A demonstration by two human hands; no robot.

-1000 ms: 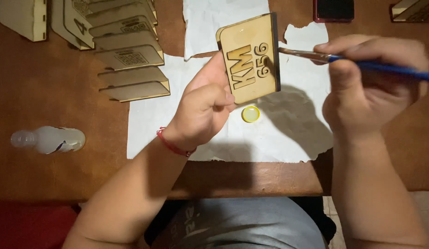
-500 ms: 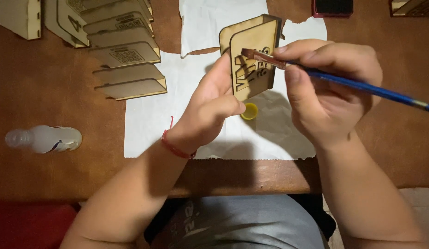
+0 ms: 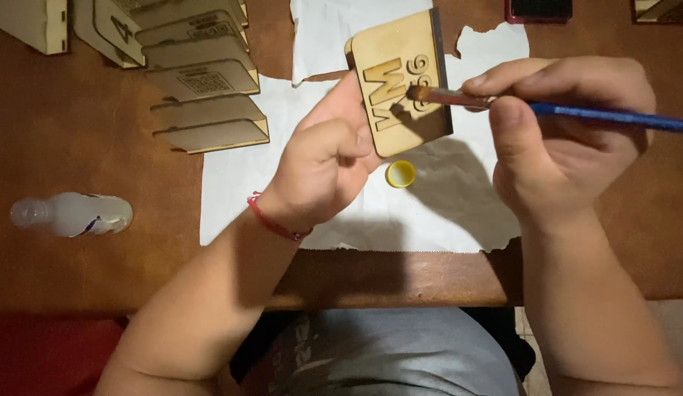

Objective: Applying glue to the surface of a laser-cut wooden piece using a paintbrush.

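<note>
Nearest, the person's grey-shirted lap sits below the edge of the brown bench (image 3: 77,271). Above it, the left hand (image 3: 323,165), a red string bracelet (image 3: 272,220) at its wrist, has its grip curled tight on the lower edge of a light wooden plaque (image 3: 396,81) with cut-out characters, holding it raised over white paper (image 3: 283,198). The right hand (image 3: 569,139) pinches a blue-handled paintbrush (image 3: 547,106) between thumb and fingers, bristle tip touching the plaque's face. A small yellow cap (image 3: 401,174) lies on the paper under the plaque. At the left a clear plastic bottle (image 3: 70,214) lies on its side. Farther off stands a row of similar wooden plaques (image 3: 202,88).
</note>
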